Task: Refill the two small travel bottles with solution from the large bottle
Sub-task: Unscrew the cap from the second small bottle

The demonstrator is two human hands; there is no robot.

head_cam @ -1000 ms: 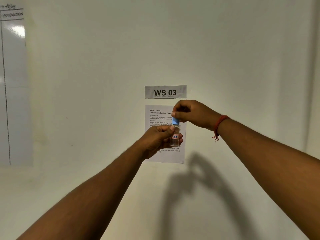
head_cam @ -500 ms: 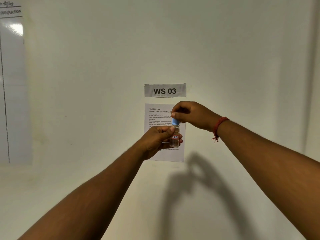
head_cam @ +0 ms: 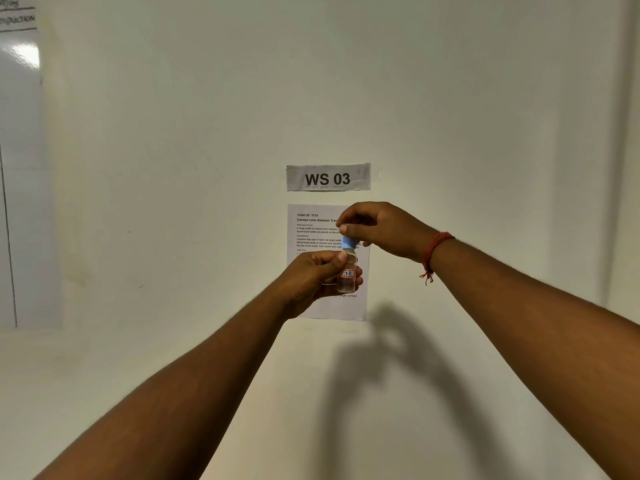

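I hold a small clear travel bottle (head_cam: 347, 276) upright in the air in front of the wall. It carries a white label with red writing. My left hand (head_cam: 313, 277) grips its body from the left. The fingertips of my right hand (head_cam: 379, 230) pinch its blue cap (head_cam: 349, 242) from above. The large bottle and the second small bottle are out of view.
A printed task sheet (head_cam: 313, 233) is stuck to the white wall behind the bottle, under a "WS 03" label (head_cam: 328, 178). A whiteboard (head_cam: 19, 174) hangs at the far left. A red thread is tied round my right wrist (head_cam: 433, 252).
Both hands and the bottle stay in nearly the same place in front of the sheet. My right fingers have shifted slightly on the blue cap.
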